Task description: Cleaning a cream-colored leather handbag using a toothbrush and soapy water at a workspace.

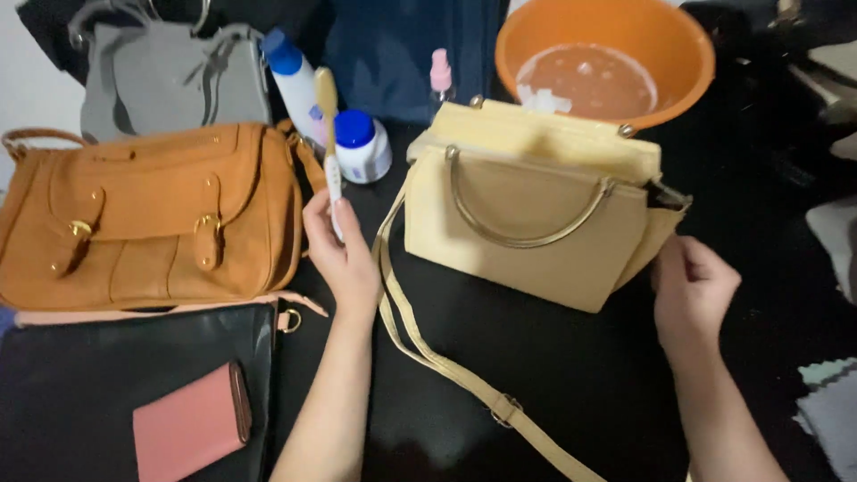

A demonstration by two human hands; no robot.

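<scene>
The left hand (344,254) holds one toothbrush (329,143) upright, fingers clenched on its handle. The right hand (692,290) grips the side of one cream handbag (536,241) lying on the black table (571,375). Four bags show: cream, tan (152,219), grey (170,80), black (98,375). One orange basin (687,54) stands behind.

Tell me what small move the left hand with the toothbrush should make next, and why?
Probably bring the toothbrush across to the cream handbag. The left hand holds it upright, bristle end up, clear of the bag, while the right hand already steadies the bag's side. An orange basin of water stands behind.
</scene>
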